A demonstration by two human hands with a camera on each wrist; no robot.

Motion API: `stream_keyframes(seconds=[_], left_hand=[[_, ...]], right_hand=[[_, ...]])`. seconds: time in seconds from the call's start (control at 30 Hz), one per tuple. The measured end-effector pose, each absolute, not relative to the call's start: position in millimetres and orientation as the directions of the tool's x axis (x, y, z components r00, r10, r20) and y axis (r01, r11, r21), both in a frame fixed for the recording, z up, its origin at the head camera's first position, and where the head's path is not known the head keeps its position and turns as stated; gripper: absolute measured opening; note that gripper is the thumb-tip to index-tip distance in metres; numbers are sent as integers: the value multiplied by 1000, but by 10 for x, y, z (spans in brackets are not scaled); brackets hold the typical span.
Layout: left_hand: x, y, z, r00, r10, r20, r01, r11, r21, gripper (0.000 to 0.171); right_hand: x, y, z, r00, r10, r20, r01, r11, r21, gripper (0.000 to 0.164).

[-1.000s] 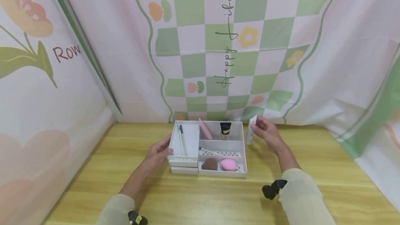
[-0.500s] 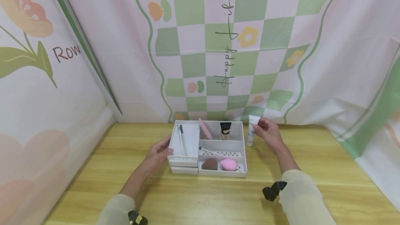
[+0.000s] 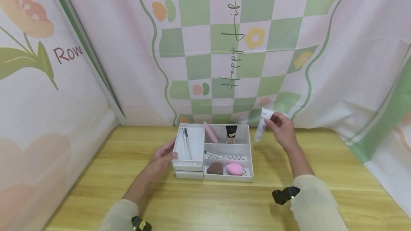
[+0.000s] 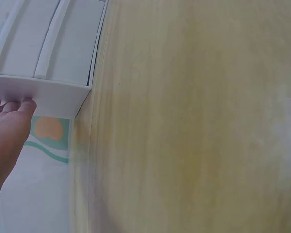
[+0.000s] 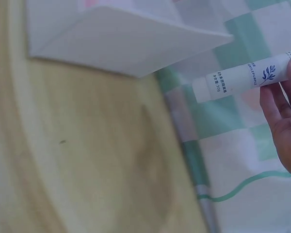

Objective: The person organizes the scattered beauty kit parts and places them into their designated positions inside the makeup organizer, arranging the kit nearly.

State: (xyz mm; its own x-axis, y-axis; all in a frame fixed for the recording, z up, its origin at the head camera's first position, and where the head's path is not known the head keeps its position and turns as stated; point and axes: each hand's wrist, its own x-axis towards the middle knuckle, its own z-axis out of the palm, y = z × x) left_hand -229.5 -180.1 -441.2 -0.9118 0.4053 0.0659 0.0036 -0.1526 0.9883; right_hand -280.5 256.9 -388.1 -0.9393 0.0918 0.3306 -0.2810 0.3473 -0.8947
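Observation:
Between fingers and thumb my right hand (image 3: 282,129) pinches a white squeeze tube (image 3: 264,123) near its flat upper end. The tube leans, cap down, in the air just right of a white makeup organizer (image 3: 228,179). Dark print and a leaf sprig show on the tube (image 5: 242,80) in the right wrist view. My left hand (image 3: 162,158) rests against the organizer's left side, fingertips on the wall, as the left wrist view shows too. Inside the organizer are a pink tube (image 3: 211,133), a black-capped tube (image 3: 231,134), a brown sponge (image 3: 215,168) and a pink sponge (image 3: 234,169).
Thin brushes (image 3: 187,144) lie on the organizer's left top, above two drawers (image 3: 189,171). Another brush (image 3: 215,155) lies in the middle compartment. The wooden table (image 3: 205,206) ends at a checkered curtain (image 3: 224,63) behind the organizer.
My right hand has lifted the squeeze tube up and slightly to the right, and the tube has turned its printed face forward and tilted. The left hand and organizer stay put.

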Motion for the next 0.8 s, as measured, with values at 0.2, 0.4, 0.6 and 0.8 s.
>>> stream_keyframes(seconds=[0.2, 0.4, 0.6, 0.8], left_hand=[[-2294, -1808, -4408, -912, 405, 59, -6, -156, 988, 72], [-2290, -1812, -4395, -913, 404, 58, -4, -151, 989, 72], [-2302, -1818, -4410, -912, 407, 56, -8, -154, 988, 72], [-2308, -1817, -4420, -910, 411, 49, -15, -151, 988, 74]], right_hand=[[-2737, 2520, -3604, -927, 90, 365, -329, 274, -904, 32], [-2687, 2389, -3432, -916, 33, 399, -390, 145, -909, 15], [-2697, 2241, -3485, -927, -27, 375, -373, 184, -909, 31], [-2719, 2179, -3654, -942, -59, 331, -335, 238, -912, 37]])
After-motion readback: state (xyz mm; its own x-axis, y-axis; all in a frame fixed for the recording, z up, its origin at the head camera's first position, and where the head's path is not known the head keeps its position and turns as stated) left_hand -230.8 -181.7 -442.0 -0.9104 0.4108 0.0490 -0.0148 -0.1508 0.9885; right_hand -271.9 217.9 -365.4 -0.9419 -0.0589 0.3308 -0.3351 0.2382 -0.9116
